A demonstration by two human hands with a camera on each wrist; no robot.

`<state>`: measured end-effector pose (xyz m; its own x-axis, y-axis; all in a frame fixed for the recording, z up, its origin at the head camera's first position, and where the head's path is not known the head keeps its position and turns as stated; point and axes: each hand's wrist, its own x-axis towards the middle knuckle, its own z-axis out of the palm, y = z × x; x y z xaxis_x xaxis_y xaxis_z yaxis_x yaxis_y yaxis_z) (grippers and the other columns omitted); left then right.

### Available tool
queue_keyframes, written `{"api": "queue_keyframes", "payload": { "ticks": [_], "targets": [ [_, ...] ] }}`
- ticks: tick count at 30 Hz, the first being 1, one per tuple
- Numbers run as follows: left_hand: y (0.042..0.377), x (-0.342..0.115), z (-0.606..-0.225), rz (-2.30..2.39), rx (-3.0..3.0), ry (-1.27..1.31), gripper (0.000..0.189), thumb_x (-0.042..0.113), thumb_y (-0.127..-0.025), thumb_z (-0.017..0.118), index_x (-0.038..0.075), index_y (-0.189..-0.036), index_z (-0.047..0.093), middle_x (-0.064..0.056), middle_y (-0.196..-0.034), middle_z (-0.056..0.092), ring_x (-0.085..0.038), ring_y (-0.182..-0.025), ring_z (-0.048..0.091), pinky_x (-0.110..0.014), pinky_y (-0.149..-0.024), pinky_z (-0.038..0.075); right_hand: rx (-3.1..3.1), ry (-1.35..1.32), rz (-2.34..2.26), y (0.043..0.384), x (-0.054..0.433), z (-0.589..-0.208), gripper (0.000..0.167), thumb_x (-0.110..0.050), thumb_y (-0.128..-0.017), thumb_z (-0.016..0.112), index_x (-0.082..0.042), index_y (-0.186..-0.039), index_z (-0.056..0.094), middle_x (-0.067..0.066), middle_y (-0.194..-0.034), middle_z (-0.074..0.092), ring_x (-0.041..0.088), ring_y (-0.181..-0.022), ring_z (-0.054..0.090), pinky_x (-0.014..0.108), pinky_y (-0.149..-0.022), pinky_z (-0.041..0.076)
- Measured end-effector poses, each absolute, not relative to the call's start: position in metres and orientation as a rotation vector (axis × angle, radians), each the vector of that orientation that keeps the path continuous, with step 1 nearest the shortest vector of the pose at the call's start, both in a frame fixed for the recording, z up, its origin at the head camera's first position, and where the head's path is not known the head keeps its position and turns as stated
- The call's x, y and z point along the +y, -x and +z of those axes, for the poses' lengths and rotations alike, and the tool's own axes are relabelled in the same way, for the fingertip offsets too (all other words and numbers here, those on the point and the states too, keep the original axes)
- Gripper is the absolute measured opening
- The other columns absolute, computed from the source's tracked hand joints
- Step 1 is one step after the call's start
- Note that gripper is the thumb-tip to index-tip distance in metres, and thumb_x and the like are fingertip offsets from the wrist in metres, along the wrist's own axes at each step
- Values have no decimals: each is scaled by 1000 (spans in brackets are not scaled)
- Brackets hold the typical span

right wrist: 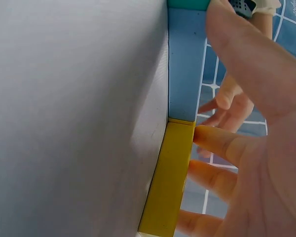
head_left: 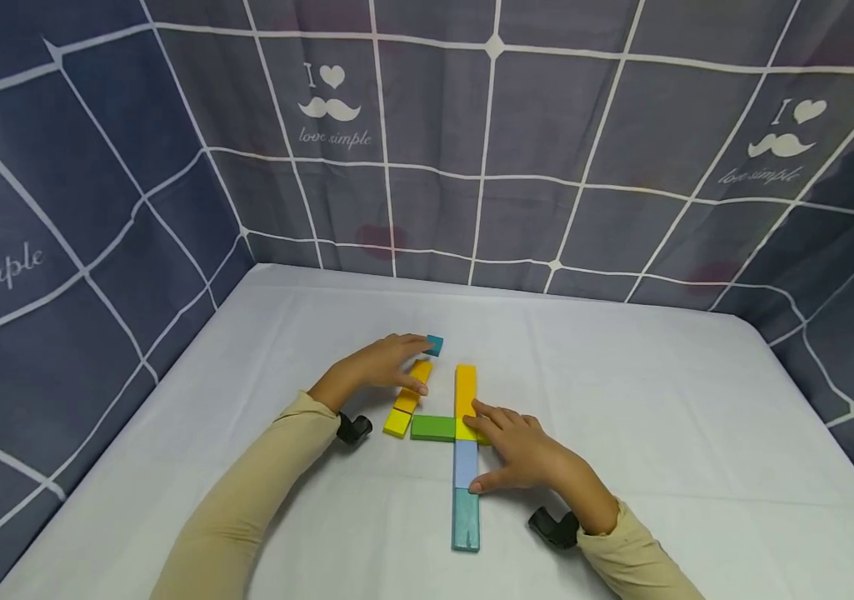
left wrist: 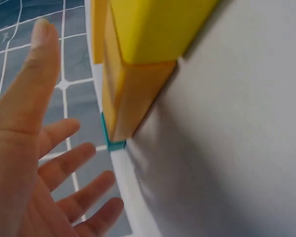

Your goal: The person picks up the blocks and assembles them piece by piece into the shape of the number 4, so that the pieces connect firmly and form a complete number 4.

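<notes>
My left hand [head_left: 382,363] hovers with spread fingers over a slanted row of an orange block [head_left: 407,400] and a yellow block [head_left: 397,422]. At the row's far end, its fingertips overlap a small teal block [head_left: 434,345] in the head view; the left wrist view shows nothing in its grasp. The right hand [head_left: 526,448] rests its fingertips on a yellow block [right wrist: 168,180], partly covered in the head view. Its thumb lies where a light blue block [head_left: 466,463] meets a longer teal block [head_left: 466,523]. These form a straight column with an orange-yellow block [head_left: 466,390] at the top.
A green block [head_left: 432,428] juts left from the column, close to the slanted row. All blocks lie on a white cloth-covered table [head_left: 322,517]. Dark grid-patterned curtains [head_left: 427,108] stand around its back and sides. Black wrist devices [head_left: 556,529] hang by both wrists.
</notes>
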<state>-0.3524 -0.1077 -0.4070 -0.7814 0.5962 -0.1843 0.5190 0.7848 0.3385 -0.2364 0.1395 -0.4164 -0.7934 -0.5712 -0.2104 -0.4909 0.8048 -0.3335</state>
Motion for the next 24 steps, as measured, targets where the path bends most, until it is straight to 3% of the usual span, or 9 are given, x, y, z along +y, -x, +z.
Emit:
{"api": "queue_keyframes", "payload": {
  "ticks": [6, 10, 24],
  "targets": [
    [358, -93, -409, 288, 2676, -828, 91, 61, -74, 62, 20, -146, 22, -2, -154, 12, -30, -137, 23, -50, -108, 23, 2696, 819, -371, 235, 139, -416, 92, -65, -67, 64, -18, -140, 35, 6, -151, 22, 32, -135, 26, 56, -101, 25],
    [359, -87, -409, 211, 2670, -754, 101, 65, -71, 61, 16, -147, 15, -3, -154, 12, -29, -138, 21, -48, -109, 21, 2695, 815, -381, 235, 138, -415, 90, -63, -68, 65, -18, -140, 36, 6, -151, 22, 32, -135, 26, 56, -100, 25],
    [350, -87, -412, 134, 2661, -789, 97, 65, -72, 60, 14, -145, 22, -2, -153, 17, -28, -138, 21, -47, -110, 20, 2695, 796, -354, 235, 141, -414, 92, -63, -67, 65, -17, -140, 34, 7, -151, 22, 31, -135, 24, 55, -102, 24]
  ]
}}
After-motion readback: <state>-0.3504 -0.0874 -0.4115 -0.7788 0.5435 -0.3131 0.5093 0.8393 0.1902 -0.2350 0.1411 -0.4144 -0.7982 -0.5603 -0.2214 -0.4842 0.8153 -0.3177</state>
